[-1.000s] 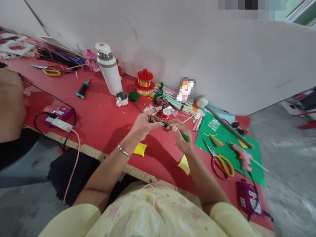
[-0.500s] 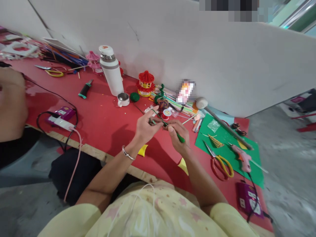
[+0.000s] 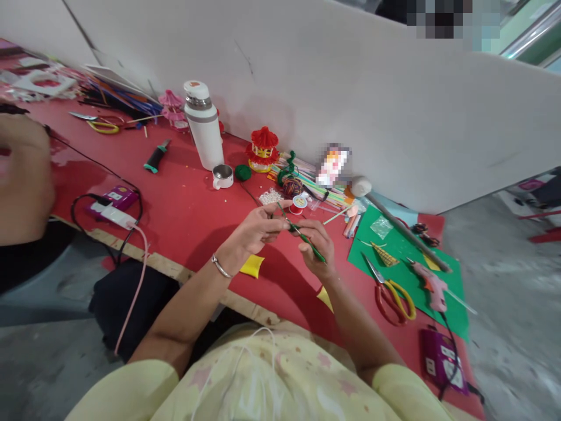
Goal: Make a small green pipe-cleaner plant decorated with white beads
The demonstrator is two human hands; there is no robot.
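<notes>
Flask point(image 3: 205, 134), cup point(image 3: 223, 176), green sheet point(image 3: 403, 244) on red table point(image 3: 175, 216)

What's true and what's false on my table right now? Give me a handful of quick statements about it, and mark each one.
1. The right grip holds a green-handled tool. True.
2. The white bottle lies on its side. False: the white bottle stands upright.
3. The small cup is beside the white bottle. True.
4. The pink glue gun lies inside the small cup. False: the pink glue gun lies on the green sheet.
5. A dark green ball sits just right of the small cup in the view. True.
6. The left grip is on the white bottle. False: the left grip is at the tip end of the green-handled tool.
</notes>
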